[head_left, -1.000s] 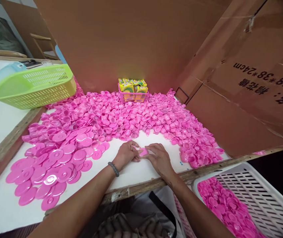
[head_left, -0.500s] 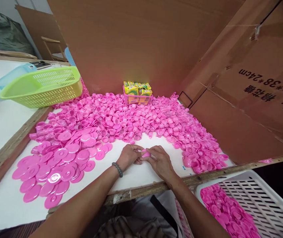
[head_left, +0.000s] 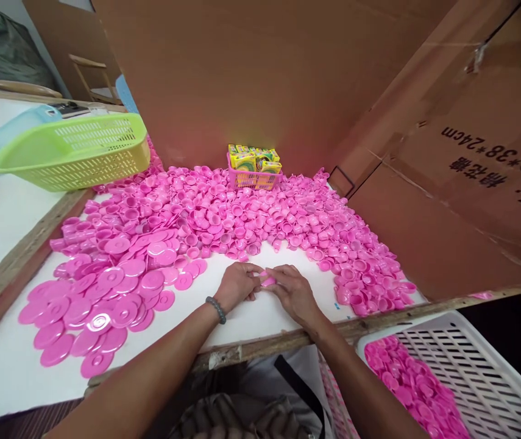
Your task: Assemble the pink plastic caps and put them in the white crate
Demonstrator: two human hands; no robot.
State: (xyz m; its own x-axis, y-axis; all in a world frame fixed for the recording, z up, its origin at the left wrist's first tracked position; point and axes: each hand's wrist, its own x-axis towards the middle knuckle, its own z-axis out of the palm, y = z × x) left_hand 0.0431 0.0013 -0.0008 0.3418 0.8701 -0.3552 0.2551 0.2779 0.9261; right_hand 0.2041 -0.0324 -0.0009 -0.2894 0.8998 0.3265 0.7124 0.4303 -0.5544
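Between my two hands, over the white tabletop (head_left: 260, 317), is a small pink plastic piece (head_left: 268, 280), partly covered by fingers; its exact kind does not show. My left hand (head_left: 238, 285), with a dark bead bracelet at the wrist, pinches its left side. The fingers of my right hand (head_left: 294, 292) close on it from the right. To the left of my hands lie overlapping pink plastic toy plates (head_left: 125, 311). Behind and to the right spreads a heap of small pink toy cups (head_left: 242, 213).
A pink basket of yellow boxes (head_left: 255, 180) stands behind the cups. The green basket (head_left: 72, 152) rests at the left. Cardboard walls (head_left: 278, 79) enclose the back and right. Below the wooden table edge (head_left: 269, 346), a white crate (head_left: 470, 366) holds pink pieces.
The pink piece has turned a little between my fingers and shows flatter now. Both hands stay in nearly the same place. The view has shifted slightly.
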